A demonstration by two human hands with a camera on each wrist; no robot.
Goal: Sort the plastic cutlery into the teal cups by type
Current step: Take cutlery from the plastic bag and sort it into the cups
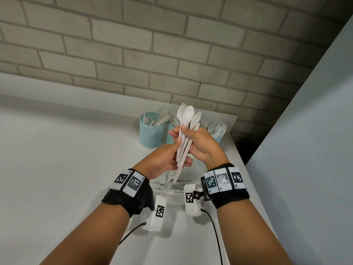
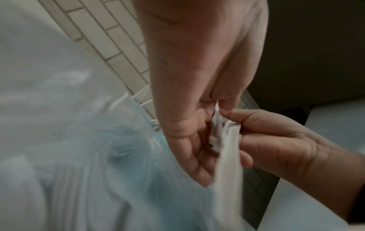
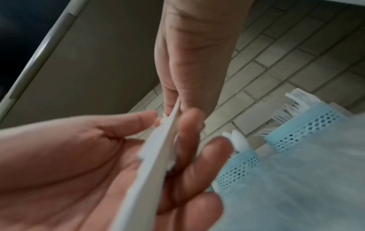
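I hold a bundle of white plastic cutlery (image 1: 186,131) upright above the table, with a fork, a spoon and knife blades fanned at its top. My left hand (image 1: 177,150) grips the handles low down. My right hand (image 1: 188,134) pinches the bundle higher up, thumb on the front. Behind them stand three teal mesh cups: the left cup (image 1: 151,131) holds flat pieces, the middle cup (image 1: 170,135) is mostly hidden, and the right cup (image 1: 217,139) holds forks (image 3: 292,101). The wrist views show the bundle (image 2: 227,148) (image 3: 158,148) between both hands.
More loose white cutlery (image 1: 172,185) lies on the white table (image 1: 66,159) under my hands. A brick wall (image 1: 172,54) runs behind the cups. A pale panel (image 1: 305,150) rises on the right past the table edge, with a dark gap at the corner.
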